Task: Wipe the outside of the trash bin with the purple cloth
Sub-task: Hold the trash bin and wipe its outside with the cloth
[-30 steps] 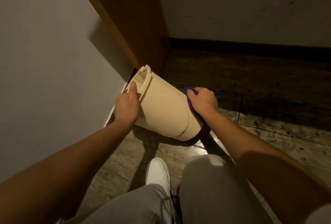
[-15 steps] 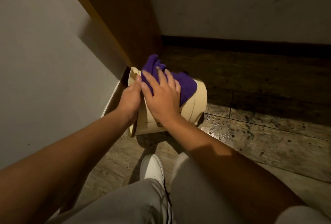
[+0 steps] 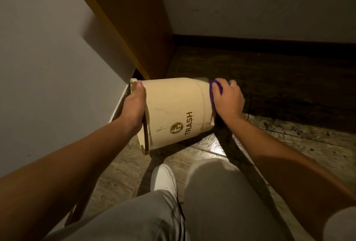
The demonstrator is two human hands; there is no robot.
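A cream trash bin (image 3: 173, 109) printed with TRASH lies tipped on its side above the floor, its open rim to the left and its base to the right. My left hand (image 3: 133, 107) grips the rim, thumb on top. My right hand (image 3: 228, 100) presses the purple cloth (image 3: 212, 94) flat against the bin's base end. Only a thin strip of the cloth shows beside the hand. Dark scuff marks run across the bin's side.
A white wall (image 3: 48, 67) stands close on the left and a wooden panel (image 3: 131, 19) rises behind the bin. The wood floor (image 3: 289, 144) is speckled with dirt to the right. My white shoe (image 3: 163, 179) and bent knees sit just below the bin.
My right hand slid the cloth from the top of the bin near the rim over to its base end. The bin has turned, so the TRASH print now faces me.
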